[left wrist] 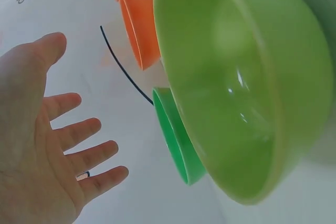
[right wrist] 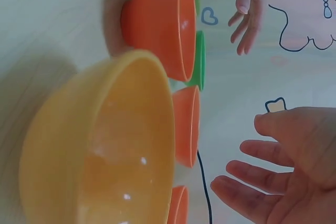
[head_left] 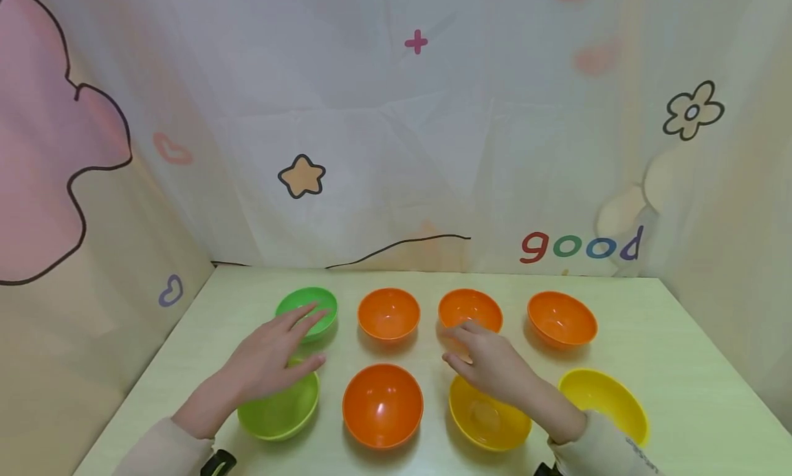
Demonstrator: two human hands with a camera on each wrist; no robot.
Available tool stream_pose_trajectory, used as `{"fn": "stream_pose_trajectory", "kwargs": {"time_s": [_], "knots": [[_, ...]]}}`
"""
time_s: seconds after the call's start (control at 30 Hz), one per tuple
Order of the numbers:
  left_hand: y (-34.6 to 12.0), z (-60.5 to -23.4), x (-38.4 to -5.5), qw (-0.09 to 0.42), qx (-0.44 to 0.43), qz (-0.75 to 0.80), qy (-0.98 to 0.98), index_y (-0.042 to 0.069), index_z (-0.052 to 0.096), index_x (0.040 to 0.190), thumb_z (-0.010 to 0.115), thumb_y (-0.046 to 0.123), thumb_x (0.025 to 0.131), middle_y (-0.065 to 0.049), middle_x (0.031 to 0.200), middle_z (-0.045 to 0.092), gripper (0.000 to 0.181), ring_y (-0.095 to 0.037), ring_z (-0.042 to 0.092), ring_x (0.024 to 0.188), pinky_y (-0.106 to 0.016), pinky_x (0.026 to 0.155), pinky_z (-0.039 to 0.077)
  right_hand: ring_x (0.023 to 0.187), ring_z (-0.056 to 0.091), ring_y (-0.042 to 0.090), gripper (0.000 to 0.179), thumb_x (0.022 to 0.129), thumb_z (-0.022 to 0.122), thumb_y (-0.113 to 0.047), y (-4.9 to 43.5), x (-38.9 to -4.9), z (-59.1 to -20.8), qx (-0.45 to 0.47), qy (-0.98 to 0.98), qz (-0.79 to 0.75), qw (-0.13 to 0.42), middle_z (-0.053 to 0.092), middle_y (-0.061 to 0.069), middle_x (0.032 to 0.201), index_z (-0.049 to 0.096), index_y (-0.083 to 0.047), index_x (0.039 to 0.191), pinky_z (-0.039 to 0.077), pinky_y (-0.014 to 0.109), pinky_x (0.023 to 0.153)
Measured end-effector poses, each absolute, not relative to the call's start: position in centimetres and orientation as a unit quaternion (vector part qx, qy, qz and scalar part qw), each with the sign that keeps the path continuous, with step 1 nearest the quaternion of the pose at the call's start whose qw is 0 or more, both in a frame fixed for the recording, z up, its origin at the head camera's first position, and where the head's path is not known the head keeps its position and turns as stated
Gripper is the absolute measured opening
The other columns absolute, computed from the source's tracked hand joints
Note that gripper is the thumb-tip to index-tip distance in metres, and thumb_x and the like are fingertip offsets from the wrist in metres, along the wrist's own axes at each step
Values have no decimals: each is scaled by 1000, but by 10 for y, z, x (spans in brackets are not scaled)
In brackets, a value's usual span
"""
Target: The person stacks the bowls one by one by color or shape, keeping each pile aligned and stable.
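Quick status: I'm not holding anything rn. My left hand [head_left: 272, 355] is hovering above the lime-green bowl [head_left: 278, 417], fingers nearly straight and spread, thumb well apart. My right hand [head_left: 495, 362] is hovering above the inner yellow bowl [head_left: 489, 417], fingers loosely extended w/ a slight bend, also gripping nothing. Afaict neither one is touching a bowl.

Progress-wise, imo I'm at a hands-free point: no bowl is being carried, none is nesting in another, and all are sitting singly, open side up, in two rows on the worktop [head_left: 687, 366]. How much is left, can't tell from here tbh.

Count: 8 bowls total, i.e. 4 orange, 2 yellow, 1 green, 1 lime. Back row's running L to R: green bowl [head_left: 303, 297], first orange bowl [head_left: 388, 314], second orange bowl [head_left: 470, 307], third orange bowl [head_left: 562, 319]. Front's running lime, front orange bowl [head_left: 382, 406], inner yellow, outer yellow bowl [head_left: 606, 400].
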State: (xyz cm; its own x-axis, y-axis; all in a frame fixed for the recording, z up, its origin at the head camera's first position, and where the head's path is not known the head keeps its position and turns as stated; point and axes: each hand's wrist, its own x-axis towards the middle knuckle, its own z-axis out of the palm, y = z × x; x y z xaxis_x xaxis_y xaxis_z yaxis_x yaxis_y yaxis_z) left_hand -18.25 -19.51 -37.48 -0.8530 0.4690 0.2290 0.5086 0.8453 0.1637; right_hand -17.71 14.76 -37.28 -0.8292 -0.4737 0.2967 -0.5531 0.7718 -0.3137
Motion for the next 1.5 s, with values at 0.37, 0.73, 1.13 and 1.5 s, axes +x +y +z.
{"fn": "stream_pose_trajectory", "kwargs": {"time_s": [0.37, 0.73, 1.13, 1.5], "knots": [[-217, -383, -173, 101, -201, -138, -965, 15, 41, 138, 63, 41, 84, -9, 140, 42, 63, -32, 45, 122, -53, 85, 47, 85, 64, 19, 28, 84, 66, -19, 124, -174, -374, 250, -937, 237, 63, 65, 6, 103, 65, -11, 110, 54, 28, 68], [-231, -390, -171, 111, -183, -148, -965, 13, 53, 127, 66, 33, 83, -6, 123, 56, 50, -29, 54, 112, -49, 74, 51, 86, 65, 20, 30, 90, 58, -24, 110, -178, -375, 229, -930, 284, -41, 65, 8, 113, 63, -7, 115, 55, 34, 73], [-239, -394, -174, 73, -158, -154, -973, 13, 64, 114, 70, 27, 80, -6, 109, 66, 38, -24, 63, 89, -41, 66, 51, 67, 65, 16, 29, 92, 55, -22, 99, -181, -382, 222, -919, 316, -81, 67, 10, 104, 64, -3, 112, 54, 28, 62], [-242, -396, -177, 18, -122, -165, -979, 11, 65, 111, 69, 20, 78, -7, 99, 69, 34, -21, 66, 77, -34, 58, 50, 44, 57, 13, 33, 94, 52, -24, 93, -183, -390, 175, -918, 330, -131, 64, 12, 109, 60, -4, 119, 47, 23, 46]]}}
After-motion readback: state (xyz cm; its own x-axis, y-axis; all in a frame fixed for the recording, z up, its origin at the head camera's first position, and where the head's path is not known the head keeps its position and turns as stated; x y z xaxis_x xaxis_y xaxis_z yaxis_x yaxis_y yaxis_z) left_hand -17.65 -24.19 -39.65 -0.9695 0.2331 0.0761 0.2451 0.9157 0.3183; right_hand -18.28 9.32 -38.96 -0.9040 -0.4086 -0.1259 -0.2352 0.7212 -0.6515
